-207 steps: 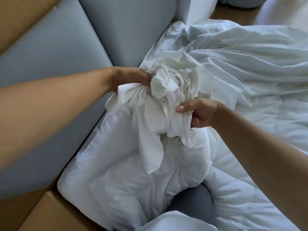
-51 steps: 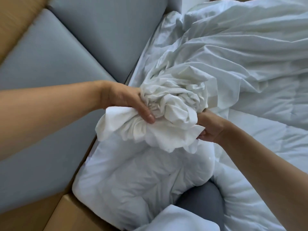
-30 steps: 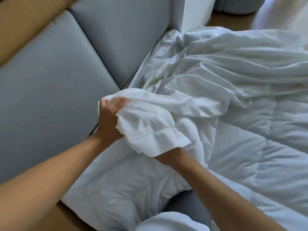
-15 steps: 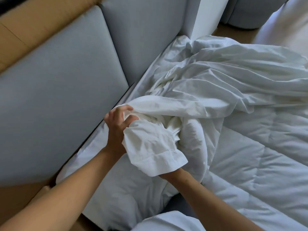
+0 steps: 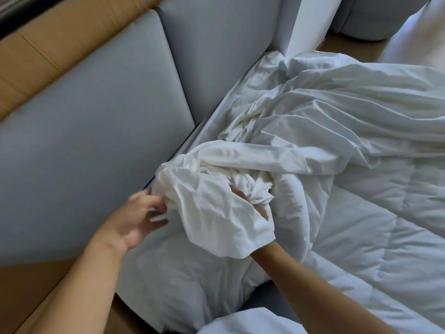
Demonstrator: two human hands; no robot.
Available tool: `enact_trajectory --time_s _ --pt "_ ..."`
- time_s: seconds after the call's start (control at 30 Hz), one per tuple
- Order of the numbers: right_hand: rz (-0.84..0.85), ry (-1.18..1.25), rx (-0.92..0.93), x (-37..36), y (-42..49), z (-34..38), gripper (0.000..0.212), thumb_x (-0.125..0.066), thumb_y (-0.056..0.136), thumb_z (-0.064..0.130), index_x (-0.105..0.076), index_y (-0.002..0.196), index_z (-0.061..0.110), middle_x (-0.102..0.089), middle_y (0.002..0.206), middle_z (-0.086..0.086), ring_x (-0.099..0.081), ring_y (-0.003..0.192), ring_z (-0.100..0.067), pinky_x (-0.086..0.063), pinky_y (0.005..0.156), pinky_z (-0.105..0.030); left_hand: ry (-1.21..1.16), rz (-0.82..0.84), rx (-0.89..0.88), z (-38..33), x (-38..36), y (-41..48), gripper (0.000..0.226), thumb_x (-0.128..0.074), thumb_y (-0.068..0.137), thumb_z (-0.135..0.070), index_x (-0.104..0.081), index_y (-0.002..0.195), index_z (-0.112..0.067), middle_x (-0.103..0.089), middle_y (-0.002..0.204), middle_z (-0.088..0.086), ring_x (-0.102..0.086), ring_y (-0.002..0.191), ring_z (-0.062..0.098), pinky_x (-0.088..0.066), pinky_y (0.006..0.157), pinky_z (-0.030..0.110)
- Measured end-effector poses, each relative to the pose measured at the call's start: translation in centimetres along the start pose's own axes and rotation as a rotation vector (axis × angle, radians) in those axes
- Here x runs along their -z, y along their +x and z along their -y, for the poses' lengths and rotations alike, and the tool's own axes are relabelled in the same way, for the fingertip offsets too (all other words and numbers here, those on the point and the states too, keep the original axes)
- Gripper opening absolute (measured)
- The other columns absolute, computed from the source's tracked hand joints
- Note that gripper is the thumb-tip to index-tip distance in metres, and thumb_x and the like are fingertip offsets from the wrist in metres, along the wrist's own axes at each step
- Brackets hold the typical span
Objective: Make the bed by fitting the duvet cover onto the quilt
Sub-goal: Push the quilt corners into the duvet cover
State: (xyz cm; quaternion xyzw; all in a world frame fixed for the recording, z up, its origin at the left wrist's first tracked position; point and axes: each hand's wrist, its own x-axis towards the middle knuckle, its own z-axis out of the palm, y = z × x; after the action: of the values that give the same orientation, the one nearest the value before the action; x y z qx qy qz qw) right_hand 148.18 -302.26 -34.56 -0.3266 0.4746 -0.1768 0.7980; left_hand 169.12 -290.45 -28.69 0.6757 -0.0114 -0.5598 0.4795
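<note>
The crumpled white duvet cover (image 5: 216,213) lies bunched over the padded white quilt (image 5: 361,249) at the head of the bed. My right hand (image 5: 242,197) is pushed inside the cover through its opening. Only some of its fingers show, gripping a twisted wad of the cover's fabric (image 5: 260,191). My left hand (image 5: 134,220) is at the cover's left edge beside the headboard, its blurred fingers pinching the fabric there. The rest of the cover spreads in folds toward the far right.
A grey padded headboard (image 5: 96,141) runs along the left, with a wooden panel (image 5: 48,44) behind it. A white post (image 5: 310,20) stands at the bed's far corner. Grey mattress (image 5: 267,297) shows near me, beside a white pillow (image 5: 240,321).
My right hand has gone deeper into the cover and now shows gripping a wad inside. My left hand has dropped from the cover's top fold to its left edge.
</note>
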Motion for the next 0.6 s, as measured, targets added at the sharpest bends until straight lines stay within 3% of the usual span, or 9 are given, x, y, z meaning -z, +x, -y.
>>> enact_trajectory --time_s 0.07,0.1,0.17,0.2,0.23,0.33,0.43,0.5,0.6 --pt "0.0 -0.352 0.304 0.7 0.4 -1.2 0.013 -0.069 0.09 0.031 -0.081 0.084 0.03 -0.075 0.087 0.013 -0.072 0.08 -0.015 -0.058 0.079 -0.028 -0.228 0.175 0.171 1.1 0.5 -0.7 0.037 -0.08 0.06 -0.033 -0.077 0.092 -0.014 -0.063 0.087 0.013 -0.063 0.074 0.029 -0.055 0.076 0.046" --pt "0.018 -0.609 0.496 1.1 0.9 -1.9 0.018 -0.067 0.09 0.032 -0.078 0.103 0.026 -0.074 0.104 0.013 -0.072 0.086 -0.02 -0.058 0.081 -0.034 -0.198 0.213 0.198 1.4 0.1 -0.5 0.052 -0.084 0.063 -0.049 -0.078 0.101 -0.014 -0.068 0.09 0.012 -0.068 0.079 0.031 -0.057 0.078 0.049" --pt "-0.005 -1.055 0.939 1.8 1.6 -2.8 0.018 -0.065 0.087 0.027 -0.074 0.098 0.017 -0.071 0.12 0.012 -0.067 0.064 -0.022 -0.054 0.053 -0.033 -0.095 0.266 0.249 2.0 -1.6 0.8 0.078 -0.083 0.066 -0.066 -0.071 0.125 -0.017 -0.072 0.117 0.012 -0.069 0.109 0.033 -0.052 0.097 0.053" --pt "0.01 -1.272 1.123 2.0 2.0 -3.6 0.013 -0.065 0.083 0.024 -0.073 0.088 0.015 -0.071 0.121 0.011 -0.059 0.051 -0.02 -0.042 0.041 -0.028 -0.064 0.252 0.276 2.1 -3.0 1.5 0.082 -0.085 0.066 -0.064 -0.069 0.129 -0.014 -0.07 0.125 0.015 -0.066 0.118 0.033 -0.048 0.106 0.052" --pt "0.022 -1.412 1.191 2.0 2.0 -3.9 0.01 -0.066 0.08 0.023 -0.072 0.084 0.015 -0.071 0.119 0.011 -0.052 0.043 -0.018 -0.033 0.038 -0.024 -0.03 0.204 0.298 2.1 -4.2 2.3 0.08 -0.088 0.066 -0.056 -0.069 0.128 -0.01 -0.07 0.124 0.017 -0.066 0.118 0.033 -0.046 0.109 0.05" --pt "-0.026 -1.461 1.208 1.8 1.7 -4.1 0.013 -0.07 0.077 0.024 -0.073 0.088 0.018 -0.071 0.119 0.011 -0.048 0.038 -0.018 -0.023 0.041 -0.02 0.029 0.115 0.346 2.2 -6.0 4.6 0.048 -0.085 0.072 -0.027 -0.072 0.112 -0.004 -0.074 0.103 0.016 -0.071 0.097 0.032 -0.054 0.098 0.045" --pt "-0.049 -1.459 1.204 2.0 1.7 -4.0 0.012 -0.058 0.086 0.025 -0.064 0.097 0.023 -0.062 0.138 0.004 -0.053 0.04 -0.018 -0.031 0.037 -0.021 -0.099 0.213 0.296 2.8 -6.1 5.4 0.019 -0.07 0.075 -0.013 -0.073 0.092 -0.006 -0.068 0.087 0.015 -0.069 0.078 0.029 -0.058 0.077 0.038" --pt "-0.053 -1.44 1.105 1.6 1.3 -4.4 0.008 -0.05 0.089 0.026 -0.047 0.096 0.026 -0.05 0.15 -0.002 -0.06 0.046 -0.023 -0.041 0.035 -0.027 -0.175 0.236 0.222 3.7 -5.4 5.7 0.03 -0.067 0.071 -0.01 -0.068 0.099 -0.001 -0.062 0.093 0.016 -0.064 0.081 0.031 -0.055 0.078 0.038" --pt "0.012 -1.472 0.896 0.6 1.2 -5.0 0.018 -0.039 0.089 0.041 -0.039 0.101 0.028 -0.027 0.164 -0.003 -0.064 0.054 -0.028 -0.047 0.043 -0.034 -0.195 0.298 0.129 4.7 -3.6 6.0 0.039 -0.062 0.067 -0.007 -0.065 0.104 0.005 -0.061 0.098 0.019 -0.063 0.086 0.034 -0.053 0.081 0.039"
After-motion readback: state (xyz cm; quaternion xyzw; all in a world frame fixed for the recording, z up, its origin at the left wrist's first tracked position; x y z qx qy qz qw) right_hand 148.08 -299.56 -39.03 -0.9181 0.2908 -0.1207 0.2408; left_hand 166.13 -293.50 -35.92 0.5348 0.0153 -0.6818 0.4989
